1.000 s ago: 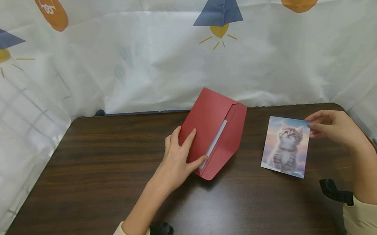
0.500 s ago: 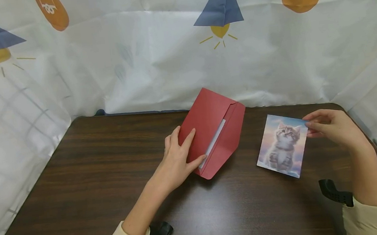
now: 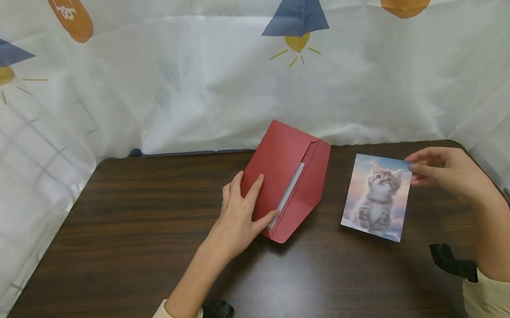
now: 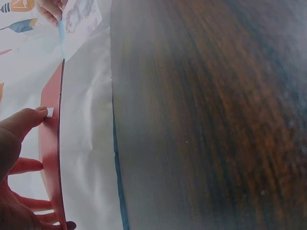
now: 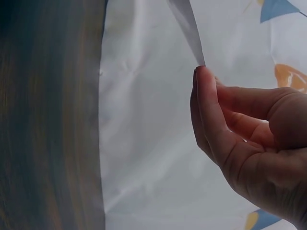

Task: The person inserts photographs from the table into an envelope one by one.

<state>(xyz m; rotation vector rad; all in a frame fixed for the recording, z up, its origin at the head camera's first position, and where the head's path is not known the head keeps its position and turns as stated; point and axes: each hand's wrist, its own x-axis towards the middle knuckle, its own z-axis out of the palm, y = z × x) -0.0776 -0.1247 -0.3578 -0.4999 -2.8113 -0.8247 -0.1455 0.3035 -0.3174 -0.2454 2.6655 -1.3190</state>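
Note:
In the head view, my left hand [image 3: 238, 223] holds a red envelope [image 3: 279, 167] tilted above the table, its pointed flap [image 3: 307, 195] folded open to the right. A white paper edge [image 3: 288, 191] shows along the envelope's mouth. The thumb [image 4: 24, 122] touches that white strip in the left wrist view, and a fingertip wraps the lower edge. To the right, my right hand [image 3: 447, 170] pinches a kitten picture card [image 3: 376, 198] by its upper right corner. Only a thin, edge-on part of the card [image 5: 189, 28] shows in the right wrist view. Card and envelope are apart.
A dark wood-grain table [image 3: 118, 235] lies beneath both hands. White curtain [image 3: 209, 81] with lamp and bulb prints hangs behind the table's far edge and along both sides. Black wrist straps [image 3: 452, 262] sit at the cream cuffs.
The right hand has shifted a little left, bringing the kitten card slightly closer to the envelope. The envelope has moved very slightly left; the left hand keeps its hold.

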